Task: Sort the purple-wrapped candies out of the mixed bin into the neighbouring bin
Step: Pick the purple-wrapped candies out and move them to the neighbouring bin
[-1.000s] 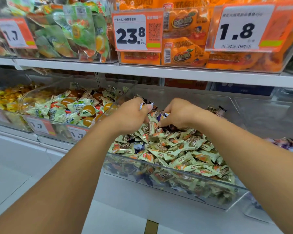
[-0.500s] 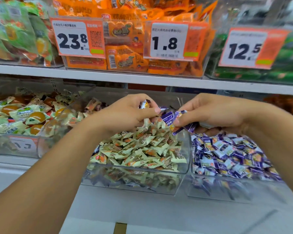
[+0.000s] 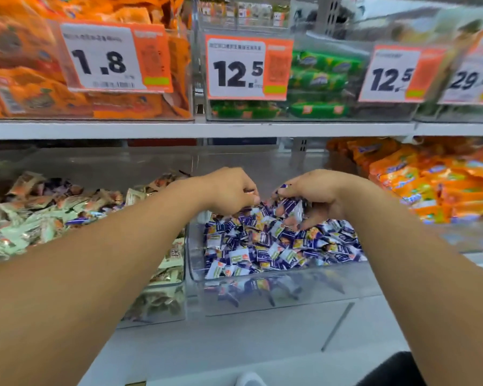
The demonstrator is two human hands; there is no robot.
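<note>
Two clear plastic bins stand side by side on the lower shelf. The mixed bin [image 3: 168,299] on the left holds pale green-wrapped candies [image 3: 25,232] with a few purple ones [image 3: 77,220] among them. The neighbouring bin [image 3: 276,291] on the right is full of purple-wrapped candies [image 3: 265,246]. Both my hands hover over the back of the purple bin. My left hand [image 3: 229,190] has its fingers curled downward; what it holds is hidden. My right hand [image 3: 310,196] holds a bunch of purple candies [image 3: 290,207] in its curled fingers.
To the right lies a bin of orange packets [image 3: 430,185]. The upper shelf [image 3: 234,129] carries bins of orange and green packs behind price tags reading 1.8 [image 3: 103,59] and 12.5 [image 3: 237,71]. A white ledge [image 3: 234,344] runs below the bins.
My view swung right. Both hands moved from over the mixed bin to above the purple bin, the right one carrying purple candies picked out of the mix.
</note>
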